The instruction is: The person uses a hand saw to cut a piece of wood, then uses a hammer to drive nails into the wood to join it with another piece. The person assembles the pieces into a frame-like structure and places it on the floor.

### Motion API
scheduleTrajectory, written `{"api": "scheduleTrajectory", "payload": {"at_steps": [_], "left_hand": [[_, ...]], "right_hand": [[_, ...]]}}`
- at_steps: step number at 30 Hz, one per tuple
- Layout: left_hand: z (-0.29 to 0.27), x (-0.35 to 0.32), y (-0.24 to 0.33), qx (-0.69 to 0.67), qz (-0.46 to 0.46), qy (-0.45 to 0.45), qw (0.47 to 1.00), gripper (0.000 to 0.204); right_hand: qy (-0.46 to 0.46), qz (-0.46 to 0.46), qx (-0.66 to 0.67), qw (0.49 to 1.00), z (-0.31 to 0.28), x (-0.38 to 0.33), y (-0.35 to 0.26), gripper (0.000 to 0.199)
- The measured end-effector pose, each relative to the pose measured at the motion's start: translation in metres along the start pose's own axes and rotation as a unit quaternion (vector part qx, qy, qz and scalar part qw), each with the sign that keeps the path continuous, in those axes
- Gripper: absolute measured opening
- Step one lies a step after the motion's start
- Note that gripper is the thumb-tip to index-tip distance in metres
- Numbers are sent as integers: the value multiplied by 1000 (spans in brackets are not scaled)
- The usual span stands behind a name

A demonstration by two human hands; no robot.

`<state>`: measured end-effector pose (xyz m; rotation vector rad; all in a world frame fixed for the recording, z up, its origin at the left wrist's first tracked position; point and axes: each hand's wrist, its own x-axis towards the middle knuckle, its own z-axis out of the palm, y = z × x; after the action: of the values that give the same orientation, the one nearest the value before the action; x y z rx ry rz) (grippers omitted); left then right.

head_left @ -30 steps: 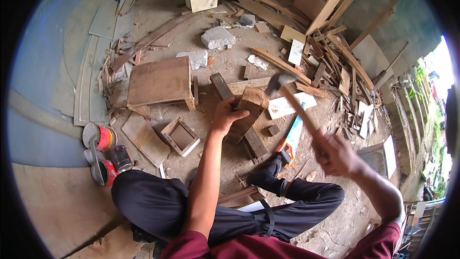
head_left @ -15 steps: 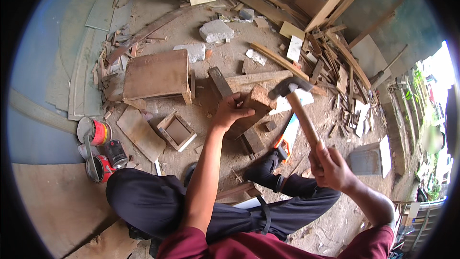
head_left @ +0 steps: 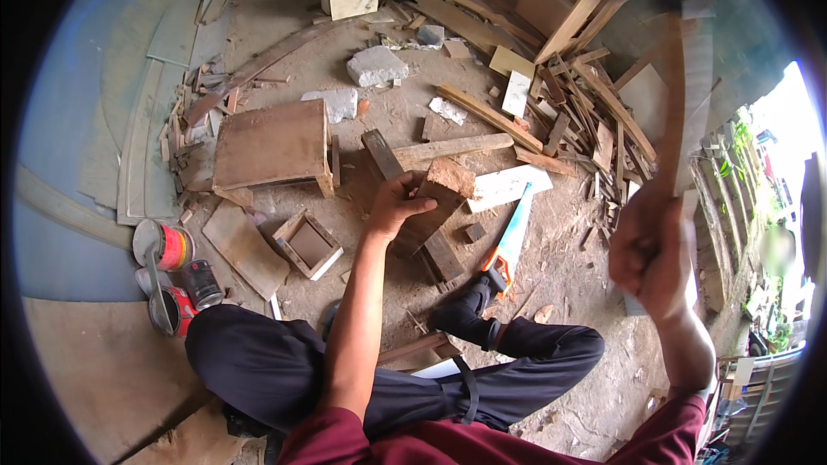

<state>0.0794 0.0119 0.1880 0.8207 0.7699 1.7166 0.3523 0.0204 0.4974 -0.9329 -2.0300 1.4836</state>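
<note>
My left hand [head_left: 398,205] grips the side of an upright wooden block [head_left: 438,208], thumb across its near face. The block's rough, crumbly top end faces up. It stands among dark timber offcuts on the ground, though its lower end is partly hidden. My right hand [head_left: 652,245] is closed round the wooden handle of a hammer [head_left: 675,99], raised high at the right; the hammer's dark head is smeared by motion. A handsaw [head_left: 514,237] with an orange handle lies by my foot, its blade tip over a white board [head_left: 495,189].
A brown wooden box [head_left: 271,145] and a small open wooden frame [head_left: 307,244] stand to the left. Paint cans [head_left: 164,243] sit near my knee. Scrap wood [head_left: 594,116] is heaped at the right. Pale rubble chunks [head_left: 376,65] lie farther off.
My right hand has swung the hammer up and to the right, away from the block's top. My left hand still holds the block; the view has shifted slightly.
</note>
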Motion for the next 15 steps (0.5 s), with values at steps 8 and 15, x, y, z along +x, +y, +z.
{"api": "scheduleTrajectory", "payload": {"at_steps": [8,15], "left_hand": [[23,5,-8,-9,-27,-24,999,49],[24,1,-11,12,-12,-14,1000,52]], "right_hand": [[-51,302,-22,952,13,-23,87,49],[15,295,70,953,8,-28,58,56]]}}
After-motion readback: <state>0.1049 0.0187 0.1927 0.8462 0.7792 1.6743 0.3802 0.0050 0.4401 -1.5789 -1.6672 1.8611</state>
